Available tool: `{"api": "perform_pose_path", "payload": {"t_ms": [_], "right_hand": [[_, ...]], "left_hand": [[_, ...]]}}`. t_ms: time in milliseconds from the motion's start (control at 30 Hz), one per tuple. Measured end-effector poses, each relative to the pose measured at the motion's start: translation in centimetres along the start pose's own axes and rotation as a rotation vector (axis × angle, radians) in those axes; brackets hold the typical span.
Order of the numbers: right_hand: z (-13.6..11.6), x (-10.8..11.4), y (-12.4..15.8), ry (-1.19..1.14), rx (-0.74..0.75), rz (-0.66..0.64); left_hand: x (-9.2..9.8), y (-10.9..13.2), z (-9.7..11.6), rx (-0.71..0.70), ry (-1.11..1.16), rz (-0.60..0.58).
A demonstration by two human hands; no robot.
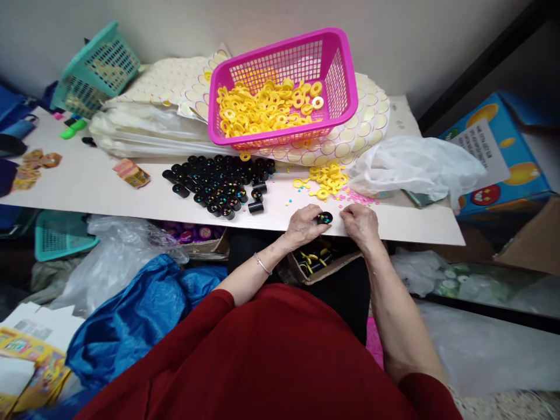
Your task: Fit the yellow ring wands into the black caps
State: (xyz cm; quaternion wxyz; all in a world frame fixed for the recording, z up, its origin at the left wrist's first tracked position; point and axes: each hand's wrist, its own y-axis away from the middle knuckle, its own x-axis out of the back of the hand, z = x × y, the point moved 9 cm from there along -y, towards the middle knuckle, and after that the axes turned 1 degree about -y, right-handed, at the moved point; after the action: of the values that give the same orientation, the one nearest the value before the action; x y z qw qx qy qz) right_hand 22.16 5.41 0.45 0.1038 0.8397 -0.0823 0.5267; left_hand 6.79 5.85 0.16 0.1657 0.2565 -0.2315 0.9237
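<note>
My left hand [305, 226] grips a small black plastic cup [324, 218] by its sides near the table's front edge. Coloured bits show in its open top. Just to the right, apart from the cup, my right hand [361, 221] has its fingers drawn together; whatever they may hold is hidden. Beyond the right hand lie tiny pink pieces [356, 197]. Behind the cup is a small heap of yellow ring-shaped parts [328, 179]. Many similar black cups [219, 182], several with coloured bits inside, stand crowded together to the left.
A pink basket [345, 76] of yellow rings stands at the back. Below the table edge, a cardboard box [326, 273] holds black and yellow pieces. A white plastic bag [406, 166] and blue carton [494, 157] are at right; a teal basket [98, 67] is at left.
</note>
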Motion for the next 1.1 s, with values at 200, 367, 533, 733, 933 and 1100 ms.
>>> {"api": "perform_pose_path", "payload": {"t_ms": [200,367,533,733,933,1100], "right_hand": [[-0.7,-0.2,1.1,-0.041,0.184,0.046],[-3.0,1.4,2.7,-0.259,0.302,0.150],[-5.7,1.2,3.4,-0.185,0.408,0.045],[-6.7,0.9,3.0,0.060,0.391,0.011],[-6.6,1.0,2.7,0.054,0.366,-0.049],[-5.8,1.2,0.3,-0.252,0.408,-0.110]], "left_hand": [[-0.3,-0.1,0.0,0.044,-0.059,-0.018],[-0.6,-0.2,0.0,0.052,-0.094,-0.024],[-0.8,-0.1,-0.1,0.058,-0.151,-0.032],[-0.7,-0.1,0.2,0.058,-0.176,-0.047],[-0.7,-0.1,0.3,0.047,-0.200,-0.047],[-0.6,-0.1,0.5,0.024,-0.172,-0.034]]}}
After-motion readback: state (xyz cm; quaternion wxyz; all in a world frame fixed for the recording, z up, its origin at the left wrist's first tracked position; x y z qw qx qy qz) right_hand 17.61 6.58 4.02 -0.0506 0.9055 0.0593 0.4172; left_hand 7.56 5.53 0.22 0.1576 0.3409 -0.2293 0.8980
